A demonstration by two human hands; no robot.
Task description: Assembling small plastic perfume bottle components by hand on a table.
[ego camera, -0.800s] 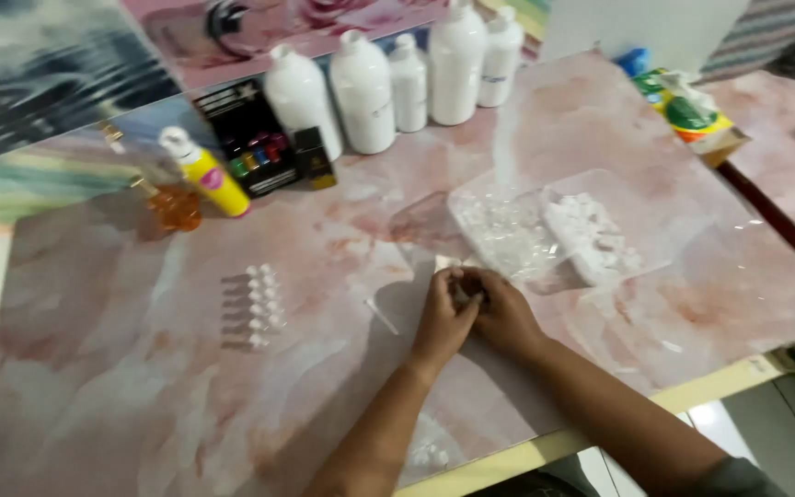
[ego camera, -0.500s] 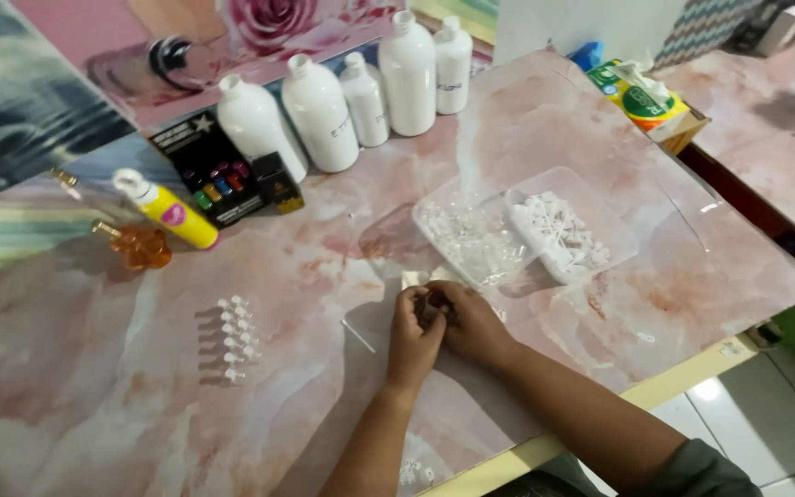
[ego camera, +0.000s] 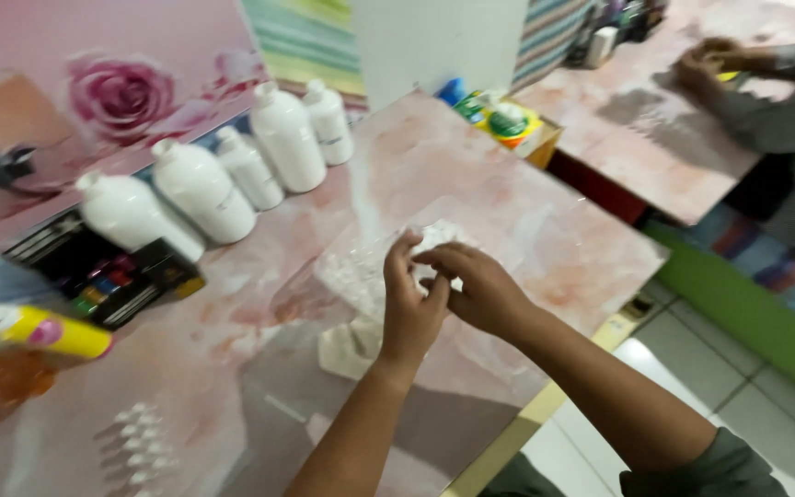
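While both hands meet over the middle of a pink marbled worktop (ego camera: 545,230), the left hand (ego camera: 411,304) and the right hand (ego camera: 480,290) press their fingertips together, curled nearly closed. They seem to pinch something very small between them, but blur hides what it is. Directly beneath and just behind the hands lies a clear plastic bag (ego camera: 361,267) holding small white pieces; a second crumpled bit of plastic (ego camera: 347,345) rests near the left wrist.

Along the far edge of the worktop stands a row of white plastic bottles (ego camera: 200,189), five in all, side by side. To their left sits a black box (ego camera: 103,276) with coloured items inside, and further left a yellow spray bottle (ego camera: 43,329) lies on its side. Near the bottom left, a cluster of small clear vials (ego camera: 140,442) lies in a row, blurred.

At the worktop's far right corner sits a small open carton (ego camera: 512,124) with green and yellow packaging. Beyond it, at another table, a second person's hand (ego camera: 706,60) is at work, well apart.
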